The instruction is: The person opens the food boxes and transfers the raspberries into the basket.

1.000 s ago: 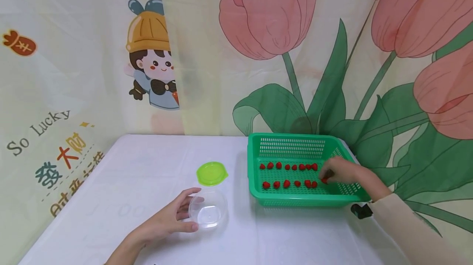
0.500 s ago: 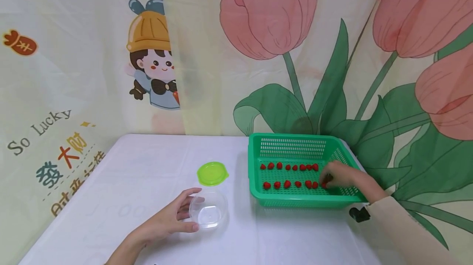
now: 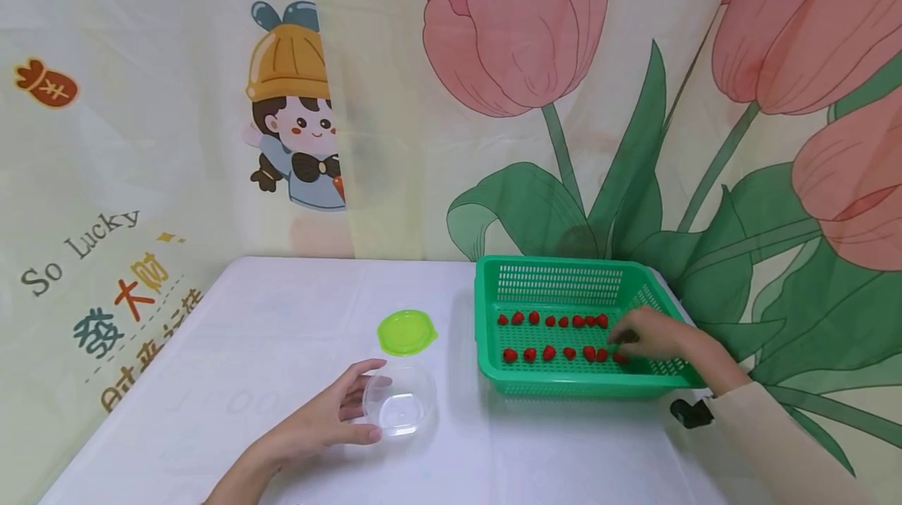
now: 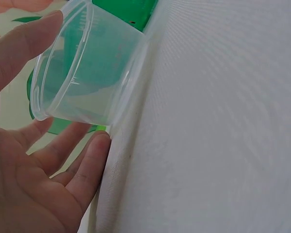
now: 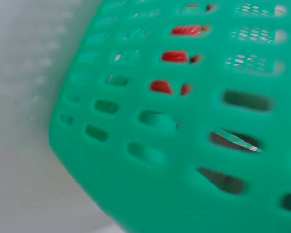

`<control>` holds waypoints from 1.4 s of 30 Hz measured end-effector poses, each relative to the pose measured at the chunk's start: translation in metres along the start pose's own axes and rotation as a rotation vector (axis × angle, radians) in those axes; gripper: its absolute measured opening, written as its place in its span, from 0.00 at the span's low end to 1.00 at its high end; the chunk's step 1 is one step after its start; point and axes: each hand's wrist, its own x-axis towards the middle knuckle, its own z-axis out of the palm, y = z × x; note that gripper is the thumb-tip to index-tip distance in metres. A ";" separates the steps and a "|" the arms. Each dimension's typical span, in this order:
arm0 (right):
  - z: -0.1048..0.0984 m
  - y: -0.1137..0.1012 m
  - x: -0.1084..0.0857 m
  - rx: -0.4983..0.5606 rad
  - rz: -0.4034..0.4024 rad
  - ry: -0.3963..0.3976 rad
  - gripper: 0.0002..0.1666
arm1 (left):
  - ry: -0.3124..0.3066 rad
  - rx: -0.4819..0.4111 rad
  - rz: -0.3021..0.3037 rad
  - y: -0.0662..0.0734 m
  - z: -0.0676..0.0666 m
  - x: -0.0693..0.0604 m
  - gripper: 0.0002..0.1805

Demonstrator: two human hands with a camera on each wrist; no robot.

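My left hand holds a clear plastic tub upright on the table, thumb on the near side and fingers on the far side. In the left wrist view, the thumb touches the rim of the tub, which looks empty. My right hand reaches into a green plastic basket. It hovers just above a red berry at the right end of the front row, its fingers loosely bent and apparently holding nothing. Several raspberry-like berries lie in two rows on the basket floor. The basket wall hides the right hand in the right wrist view.
A bright green lid lies flat on the white table, just behind the tub. At the table's back hangs a cloth printed with tulips and a cartoon figure. A small black object is by the right wrist.
My right hand has set a red berry down at the right end of the front row, let go and lifted slightly. The left hand and tub have stayed in place.
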 end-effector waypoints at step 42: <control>0.015 -0.076 -0.078 -0.158 0.301 0.594 0.48 | 0.682 1.159 0.184 0.065 -0.103 -0.065 0.51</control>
